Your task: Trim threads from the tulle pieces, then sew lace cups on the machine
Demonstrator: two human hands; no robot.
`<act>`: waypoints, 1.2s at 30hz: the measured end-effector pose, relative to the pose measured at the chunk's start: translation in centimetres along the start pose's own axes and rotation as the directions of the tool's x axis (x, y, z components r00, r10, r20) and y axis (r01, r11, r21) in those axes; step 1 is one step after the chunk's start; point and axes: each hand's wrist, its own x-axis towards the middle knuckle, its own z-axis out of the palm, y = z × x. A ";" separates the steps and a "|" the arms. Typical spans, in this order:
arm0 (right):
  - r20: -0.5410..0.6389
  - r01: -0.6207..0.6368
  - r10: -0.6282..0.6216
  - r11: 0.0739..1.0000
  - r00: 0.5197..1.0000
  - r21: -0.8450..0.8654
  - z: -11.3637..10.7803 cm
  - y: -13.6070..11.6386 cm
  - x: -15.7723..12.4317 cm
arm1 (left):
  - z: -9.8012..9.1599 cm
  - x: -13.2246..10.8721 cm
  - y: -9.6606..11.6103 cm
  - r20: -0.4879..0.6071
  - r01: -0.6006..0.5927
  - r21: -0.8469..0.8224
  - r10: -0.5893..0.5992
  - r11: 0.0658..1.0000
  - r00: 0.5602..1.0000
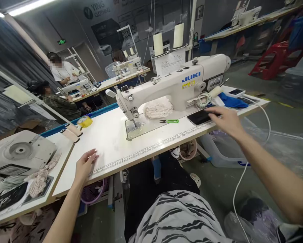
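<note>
My left hand rests on the front left part of the white sewing table, fingers stretched out and holding nothing. My right hand reaches over the right end of a black smartphone, fingers extended; whether they touch it I cannot tell. Behind the phone stands a white JUKI sewing machine. Green-handled thread snips lie between the phone and the needle plate. A bundle of cream fabric pieces sits under the machine's arm.
A coiled pale cord and blue cloth lie at the table's right. Yellow tape and thread spools sit at the left, beside another machine. A white cable hangs off the right edge. Two people work farther back.
</note>
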 end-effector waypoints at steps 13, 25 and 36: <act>0.296 0.361 -0.305 0.919 0.905 -0.160 10.3 -8.9 1.3 | 3.4 0.9 1.7 0.065 -0.109 0.179 0.099 0.978 0.993; 0.175 0.243 -0.190 0.899 0.966 -0.365 8.9 -8.7 1.8 | 3.4 1.1 1.1 0.088 -0.063 0.182 0.048 0.981 0.995; 0.189 0.230 -0.197 0.957 0.962 -0.176 14.0 -12.5 10.6 | 3.4 1.0 2.1 0.126 0.079 0.224 -0.109 0.971 0.986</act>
